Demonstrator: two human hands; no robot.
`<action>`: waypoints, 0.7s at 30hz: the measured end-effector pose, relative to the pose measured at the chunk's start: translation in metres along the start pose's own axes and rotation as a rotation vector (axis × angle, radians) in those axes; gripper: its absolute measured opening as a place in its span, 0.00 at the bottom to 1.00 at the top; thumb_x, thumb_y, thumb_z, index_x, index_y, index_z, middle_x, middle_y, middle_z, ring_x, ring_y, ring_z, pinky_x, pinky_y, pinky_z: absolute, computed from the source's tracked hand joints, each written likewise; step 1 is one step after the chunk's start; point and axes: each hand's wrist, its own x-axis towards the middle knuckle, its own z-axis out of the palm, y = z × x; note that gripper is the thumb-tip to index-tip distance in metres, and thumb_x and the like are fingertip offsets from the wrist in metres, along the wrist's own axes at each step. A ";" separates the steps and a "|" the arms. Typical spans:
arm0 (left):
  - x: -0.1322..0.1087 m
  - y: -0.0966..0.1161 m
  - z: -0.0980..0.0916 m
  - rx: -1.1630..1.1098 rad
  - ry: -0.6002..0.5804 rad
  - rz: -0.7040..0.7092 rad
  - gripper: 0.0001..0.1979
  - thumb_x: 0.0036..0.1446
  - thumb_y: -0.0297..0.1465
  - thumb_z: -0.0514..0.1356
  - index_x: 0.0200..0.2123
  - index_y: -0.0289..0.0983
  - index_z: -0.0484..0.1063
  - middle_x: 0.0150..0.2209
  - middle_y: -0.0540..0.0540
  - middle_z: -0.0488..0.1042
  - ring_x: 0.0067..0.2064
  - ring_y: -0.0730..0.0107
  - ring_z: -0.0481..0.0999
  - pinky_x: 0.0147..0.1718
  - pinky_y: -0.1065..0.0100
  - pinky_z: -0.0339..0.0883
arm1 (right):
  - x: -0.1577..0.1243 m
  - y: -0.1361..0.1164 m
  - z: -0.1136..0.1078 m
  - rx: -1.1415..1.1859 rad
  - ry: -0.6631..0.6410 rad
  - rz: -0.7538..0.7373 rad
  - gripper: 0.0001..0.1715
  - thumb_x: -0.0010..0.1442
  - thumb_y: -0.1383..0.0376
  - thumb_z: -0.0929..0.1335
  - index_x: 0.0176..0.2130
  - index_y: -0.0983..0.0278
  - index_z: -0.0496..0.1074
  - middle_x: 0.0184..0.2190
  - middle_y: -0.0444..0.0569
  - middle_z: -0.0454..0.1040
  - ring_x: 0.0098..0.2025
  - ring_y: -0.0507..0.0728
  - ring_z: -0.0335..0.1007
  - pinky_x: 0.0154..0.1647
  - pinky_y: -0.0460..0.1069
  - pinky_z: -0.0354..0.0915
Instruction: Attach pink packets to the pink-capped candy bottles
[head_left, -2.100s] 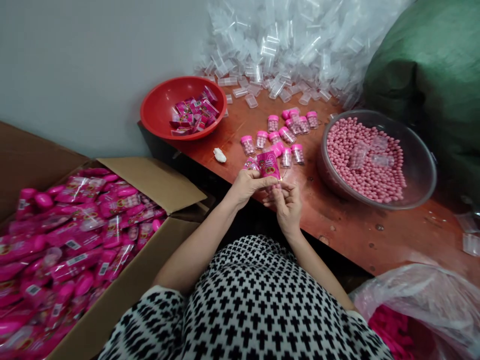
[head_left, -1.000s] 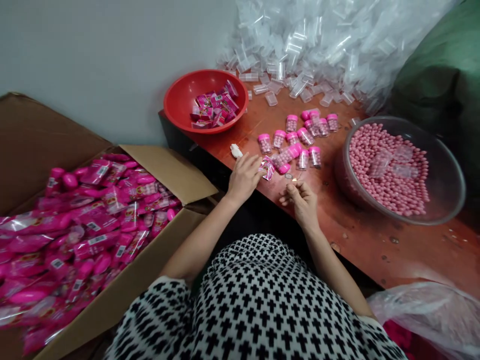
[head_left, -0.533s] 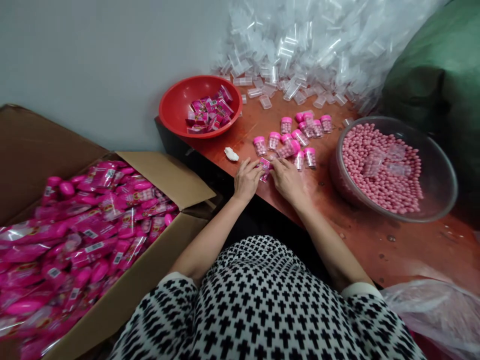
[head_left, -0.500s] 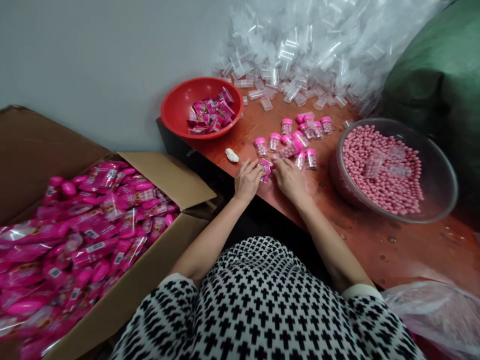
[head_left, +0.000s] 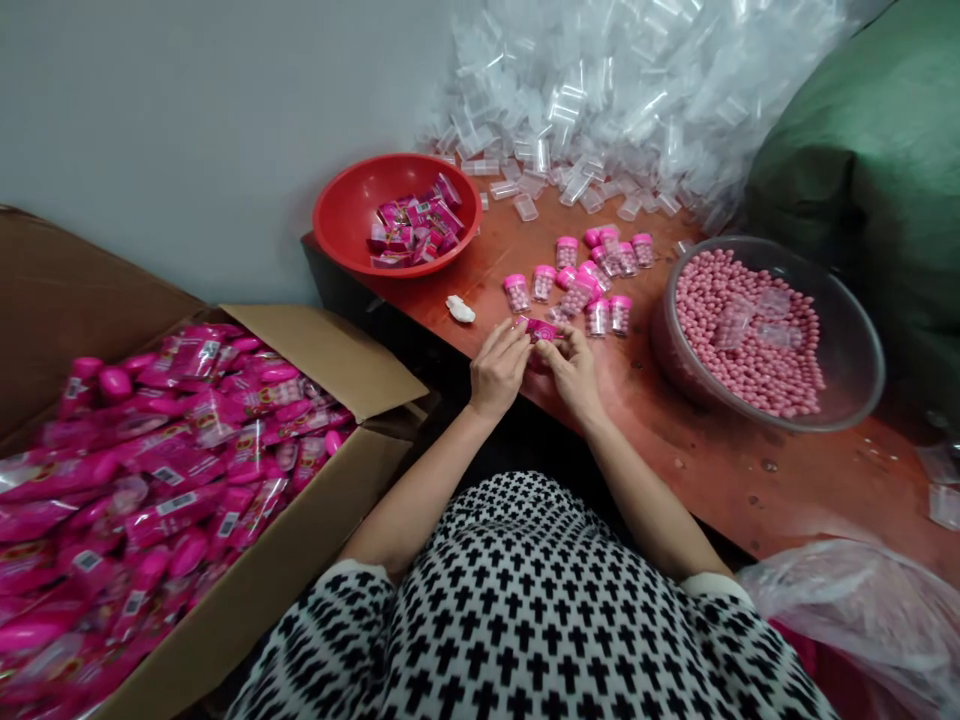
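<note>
Both hands meet at a small pink printed wrapper (head_left: 540, 328) above the table's near edge. My left hand (head_left: 499, 368) pinches its left end, fingers closed. On its right end, my right hand (head_left: 574, 368) grips with thumb and fingers. Whether anything is inside the wrapper I cannot make out. Just beyond the hands are several small clear jars (head_left: 517, 293) with pink caps and pink beads inside, some upright, some lying down. A crumpled white lump (head_left: 460, 309) lies left of them.
A red bowl (head_left: 330, 225) with pink packets stands back left. Clear empty tubes (head_left: 570, 105) are heaped at the back. A plastic basin (head_left: 855, 350) of pink beads is at right, beside a green sack (head_left: 840, 120). A cardboard box (head_left: 322, 360) of pink packets stands at left.
My hands have lifted the wrapper slightly and turned it to lie more level. The right hand has rolled so its thumb shows. The view has shifted a little.
</note>
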 end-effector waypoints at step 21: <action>-0.008 0.018 -0.021 -0.850 0.135 -0.817 0.17 0.33 0.34 0.73 0.20 0.31 0.70 0.21 0.50 0.73 0.23 0.77 0.72 0.24 0.74 0.69 | 0.076 -0.030 -0.020 -1.209 0.320 -0.136 0.32 0.56 0.55 0.67 0.52 0.74 0.60 0.36 0.65 0.75 0.41 0.69 0.71 0.44 0.64 0.62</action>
